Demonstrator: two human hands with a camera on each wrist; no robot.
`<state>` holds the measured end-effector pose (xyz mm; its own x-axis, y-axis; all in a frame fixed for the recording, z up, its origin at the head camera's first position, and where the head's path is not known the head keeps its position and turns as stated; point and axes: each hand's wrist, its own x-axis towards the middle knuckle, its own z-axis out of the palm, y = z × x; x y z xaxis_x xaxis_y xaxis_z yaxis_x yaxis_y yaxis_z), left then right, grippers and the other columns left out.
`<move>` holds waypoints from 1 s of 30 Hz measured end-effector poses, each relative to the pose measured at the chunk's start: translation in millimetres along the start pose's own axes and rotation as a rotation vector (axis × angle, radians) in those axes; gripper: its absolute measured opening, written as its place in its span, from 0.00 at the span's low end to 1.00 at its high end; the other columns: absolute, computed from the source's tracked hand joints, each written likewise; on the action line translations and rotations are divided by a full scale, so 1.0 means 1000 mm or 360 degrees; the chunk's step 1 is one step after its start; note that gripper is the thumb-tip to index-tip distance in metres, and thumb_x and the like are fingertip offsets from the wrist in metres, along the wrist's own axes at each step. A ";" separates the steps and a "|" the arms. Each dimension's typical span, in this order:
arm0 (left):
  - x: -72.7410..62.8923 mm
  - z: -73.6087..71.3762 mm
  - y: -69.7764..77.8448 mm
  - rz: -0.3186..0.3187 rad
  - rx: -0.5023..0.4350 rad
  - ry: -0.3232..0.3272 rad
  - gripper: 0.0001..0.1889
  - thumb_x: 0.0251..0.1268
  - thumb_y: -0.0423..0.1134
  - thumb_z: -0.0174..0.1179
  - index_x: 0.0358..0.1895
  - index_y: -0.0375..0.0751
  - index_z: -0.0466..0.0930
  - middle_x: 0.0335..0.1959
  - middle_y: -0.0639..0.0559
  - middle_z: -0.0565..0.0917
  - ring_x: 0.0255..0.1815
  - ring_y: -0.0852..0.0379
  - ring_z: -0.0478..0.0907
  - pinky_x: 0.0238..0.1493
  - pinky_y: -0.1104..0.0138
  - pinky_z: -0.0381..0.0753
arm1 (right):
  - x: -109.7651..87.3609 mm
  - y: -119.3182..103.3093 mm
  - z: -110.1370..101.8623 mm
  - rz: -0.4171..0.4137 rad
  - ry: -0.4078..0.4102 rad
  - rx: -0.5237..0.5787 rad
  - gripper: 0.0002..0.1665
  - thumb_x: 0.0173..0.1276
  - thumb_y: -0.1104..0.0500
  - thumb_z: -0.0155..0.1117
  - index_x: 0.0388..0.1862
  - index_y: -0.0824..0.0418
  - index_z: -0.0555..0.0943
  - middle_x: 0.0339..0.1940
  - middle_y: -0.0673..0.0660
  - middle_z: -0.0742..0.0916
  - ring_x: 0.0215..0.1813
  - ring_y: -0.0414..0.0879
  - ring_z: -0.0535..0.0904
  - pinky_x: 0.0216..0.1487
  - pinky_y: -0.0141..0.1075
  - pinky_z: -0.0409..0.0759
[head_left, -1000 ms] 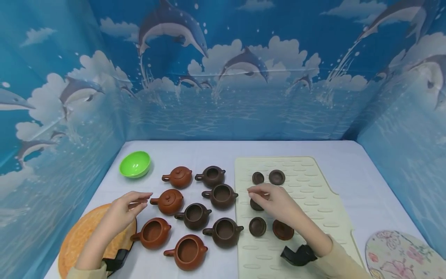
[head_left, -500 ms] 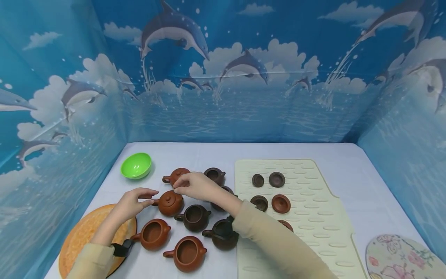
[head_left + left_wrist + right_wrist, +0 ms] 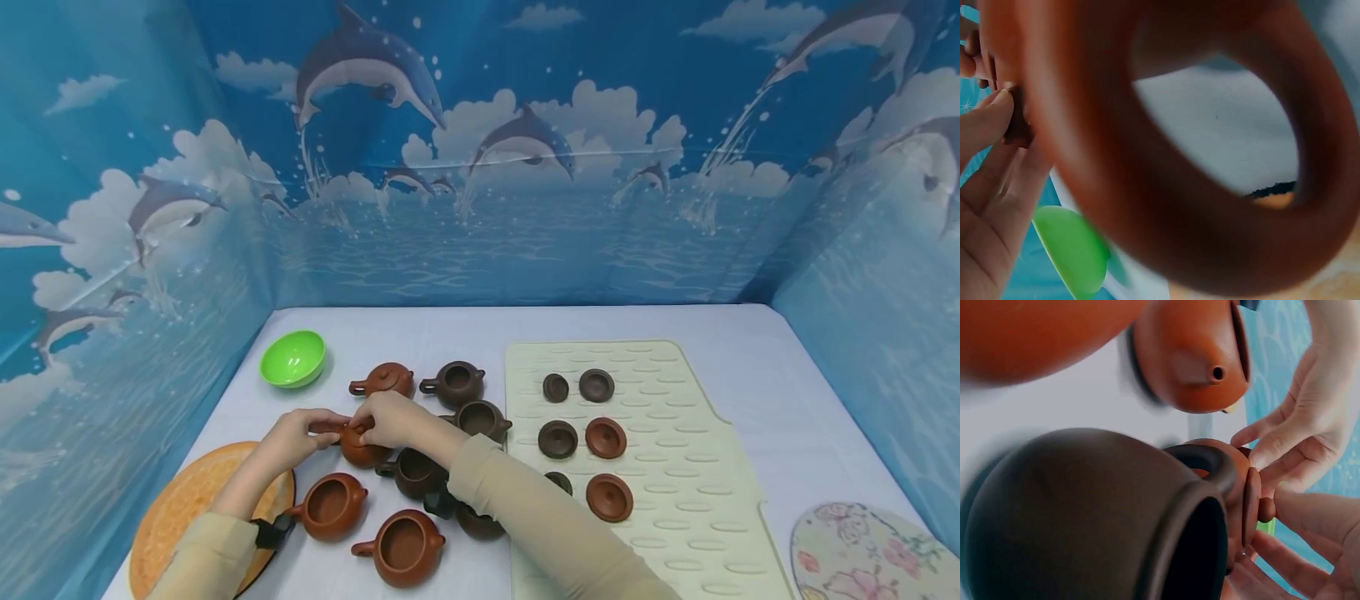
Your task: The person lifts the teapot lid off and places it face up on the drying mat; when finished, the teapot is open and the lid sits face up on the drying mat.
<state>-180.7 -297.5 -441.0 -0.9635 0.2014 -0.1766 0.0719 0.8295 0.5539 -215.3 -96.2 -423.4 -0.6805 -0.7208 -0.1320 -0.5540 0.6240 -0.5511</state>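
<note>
In the head view my left hand (image 3: 288, 440) pinches the handle of a small reddish-brown teapot (image 3: 364, 455). Thumb and fingers of my right hand (image 3: 393, 417) hold the knob of that teapot's lid (image 3: 1250, 506), which sits on the pot. The right wrist view shows both hands meeting there, behind a dark brown teapot (image 3: 1085, 512). Behind the held pot is another lidded reddish teapot (image 3: 384, 380). Two lidless reddish teapots, one nearer (image 3: 397, 575) and one to its left (image 3: 356, 504), stand in front. Several lidless dark teapots (image 3: 459, 398) stand to the right, some partly hidden by my right arm.
On a cream mat (image 3: 675, 500) lie several loose lids, some dark (image 3: 558, 439), some reddish (image 3: 609, 497). A green bowl (image 3: 292, 358) stands back left. A round bread-patterned mat (image 3: 176, 517) lies under my left forearm, and a floral round mat (image 3: 862, 550) is front right.
My right hand has moved left from a dark lid on the mat to the reddish teapot's lid. My left hand has shifted right and now grips that teapot's handle.
</note>
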 end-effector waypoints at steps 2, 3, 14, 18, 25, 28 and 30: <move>0.000 0.000 0.000 0.0010 -0.0006 0.0006 0.14 0.61 0.26 0.64 0.50 0.37 0.85 0.46 0.41 0.87 0.47 0.44 0.85 0.41 0.58 0.85 | 0.001 -0.002 0.003 0.0017 0.0021 -0.0077 0.16 0.68 0.57 0.67 0.55 0.51 0.85 0.52 0.47 0.87 0.58 0.37 0.78 0.60 0.27 0.76; -0.001 0.000 0.000 0.0013 -0.0010 0.0010 0.14 0.61 0.26 0.64 0.50 0.37 0.85 0.46 0.41 0.87 0.46 0.44 0.85 0.41 0.58 0.85 | 0.002 -0.003 0.004 0.0020 0.0036 -0.0112 0.16 0.68 0.57 0.68 0.54 0.51 0.85 0.52 0.47 0.87 0.57 0.37 0.79 0.59 0.27 0.76; -0.002 0.004 -0.004 -0.0048 -0.0051 0.0025 0.14 0.60 0.26 0.64 0.49 0.36 0.86 0.45 0.41 0.88 0.45 0.46 0.85 0.40 0.59 0.85 | 0.001 -0.008 0.011 -0.0001 0.0177 -0.0324 0.05 0.66 0.55 0.69 0.40 0.50 0.84 0.44 0.46 0.83 0.41 0.34 0.78 0.44 0.23 0.76; 0.001 0.006 -0.001 -0.0046 -0.0021 0.0039 0.13 0.60 0.26 0.64 0.49 0.36 0.86 0.44 0.42 0.88 0.46 0.45 0.84 0.41 0.58 0.85 | -0.002 -0.006 0.010 -0.0052 0.0236 -0.0333 0.03 0.66 0.57 0.70 0.38 0.50 0.84 0.41 0.47 0.82 0.38 0.34 0.77 0.41 0.22 0.76; 0.002 0.007 0.004 -0.0055 0.0017 0.0040 0.11 0.61 0.27 0.64 0.46 0.37 0.86 0.43 0.43 0.88 0.46 0.44 0.83 0.43 0.55 0.84 | -0.017 -0.004 -0.003 -0.0111 0.0301 -0.0039 0.03 0.66 0.58 0.69 0.38 0.53 0.85 0.40 0.48 0.84 0.37 0.34 0.75 0.39 0.21 0.74; 0.002 0.007 0.003 -0.0032 0.0044 0.0055 0.10 0.61 0.28 0.65 0.45 0.37 0.86 0.43 0.43 0.87 0.46 0.43 0.83 0.43 0.54 0.84 | -0.028 -0.002 -0.013 -0.0114 0.0318 0.0192 0.04 0.65 0.58 0.70 0.38 0.52 0.85 0.38 0.46 0.86 0.36 0.32 0.76 0.37 0.20 0.74; 0.001 0.008 0.002 -0.0020 0.0055 0.0067 0.10 0.61 0.29 0.65 0.45 0.38 0.86 0.44 0.43 0.87 0.47 0.43 0.83 0.43 0.54 0.84 | -0.039 0.000 -0.021 -0.0083 0.0305 0.0371 0.05 0.65 0.57 0.70 0.39 0.51 0.85 0.37 0.44 0.86 0.36 0.30 0.77 0.36 0.21 0.75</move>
<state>-179.5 -291.9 -446.5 -0.9743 0.1695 -0.1482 0.0682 0.8495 0.5231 -198.9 -61.9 -401.2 -0.7442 -0.6663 0.0469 -0.4807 0.4854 -0.7303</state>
